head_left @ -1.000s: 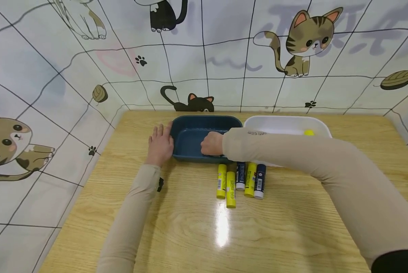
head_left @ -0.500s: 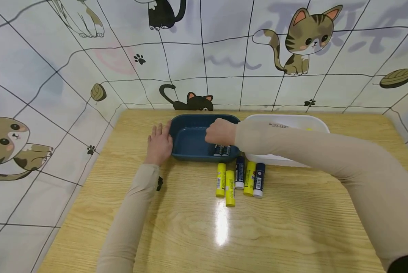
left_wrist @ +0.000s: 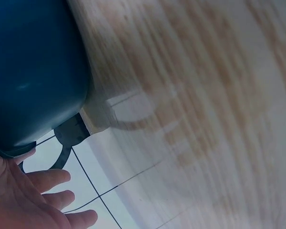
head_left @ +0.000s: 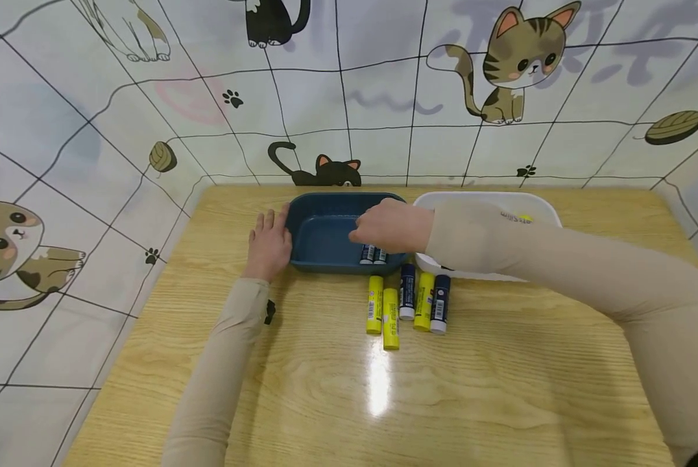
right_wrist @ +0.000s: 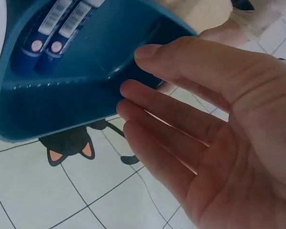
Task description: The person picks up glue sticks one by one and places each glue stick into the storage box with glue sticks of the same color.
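A dark blue bin (head_left: 322,235) stands on the table, two navy glue sticks (head_left: 373,254) lying side by side at its right end. My right hand (head_left: 391,226) hovers over that end; in the right wrist view its fingers (right_wrist: 162,107) are loosely bent and hold nothing. My left hand (head_left: 269,248) rests against the bin's left wall, fingers spread. In front of the bin lie yellow glue sticks (head_left: 390,319) and navy glue sticks (head_left: 440,305) in a loose row.
A white bin (head_left: 483,195) stands right of the blue one, partly hidden by my right sleeve (head_left: 501,237); something yellow (head_left: 525,218) shows inside it. Behind the wooden table (head_left: 471,389) rises a cat-patterned backdrop (head_left: 384,97).
My right hand has risen from low in the blue bin and shifted right, uncovering the two navy glue sticks there. My left hand keeps its place against the bin.
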`<action>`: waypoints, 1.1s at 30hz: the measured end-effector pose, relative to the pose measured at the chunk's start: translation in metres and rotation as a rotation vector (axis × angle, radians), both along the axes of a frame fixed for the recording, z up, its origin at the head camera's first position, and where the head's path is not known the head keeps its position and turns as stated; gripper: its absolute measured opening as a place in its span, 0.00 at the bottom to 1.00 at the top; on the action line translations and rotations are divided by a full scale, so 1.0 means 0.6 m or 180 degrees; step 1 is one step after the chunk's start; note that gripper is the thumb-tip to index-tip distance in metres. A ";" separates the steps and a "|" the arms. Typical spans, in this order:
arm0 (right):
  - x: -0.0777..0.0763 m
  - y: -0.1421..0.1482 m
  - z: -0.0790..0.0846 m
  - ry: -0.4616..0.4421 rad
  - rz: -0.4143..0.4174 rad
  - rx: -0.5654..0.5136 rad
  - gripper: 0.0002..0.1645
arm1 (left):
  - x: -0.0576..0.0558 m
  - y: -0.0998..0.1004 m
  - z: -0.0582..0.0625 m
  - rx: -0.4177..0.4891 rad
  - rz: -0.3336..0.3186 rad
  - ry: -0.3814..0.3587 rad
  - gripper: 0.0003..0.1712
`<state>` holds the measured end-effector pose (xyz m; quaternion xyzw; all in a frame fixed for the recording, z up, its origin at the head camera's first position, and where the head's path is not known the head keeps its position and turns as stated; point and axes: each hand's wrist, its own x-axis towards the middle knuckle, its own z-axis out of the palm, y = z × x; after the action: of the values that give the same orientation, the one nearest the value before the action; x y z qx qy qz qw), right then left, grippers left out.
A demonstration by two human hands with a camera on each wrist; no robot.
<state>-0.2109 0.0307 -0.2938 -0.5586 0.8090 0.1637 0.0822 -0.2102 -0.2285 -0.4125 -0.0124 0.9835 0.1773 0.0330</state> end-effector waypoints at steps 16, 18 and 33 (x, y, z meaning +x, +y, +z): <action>0.065 0.076 -0.007 0.0045 0.0075 -0.0591 0.18 | 0.002 0.000 -0.003 0.0049 0.0018 0.0006 0.31; 0.070 0.089 -0.010 0.0068 0.0058 -0.0688 0.17 | 0.001 0.000 -0.004 0.0060 0.0009 0.0015 0.31; 0.097 0.152 -0.063 -0.0036 -0.0165 -0.0669 0.13 | 0.003 0.001 -0.002 0.0025 -0.0001 -0.0002 0.32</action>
<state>-0.1529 0.1219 -0.3317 -0.5439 0.8354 0.0726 0.0320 -0.2084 -0.2281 -0.4139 -0.0122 0.9828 0.1811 0.0334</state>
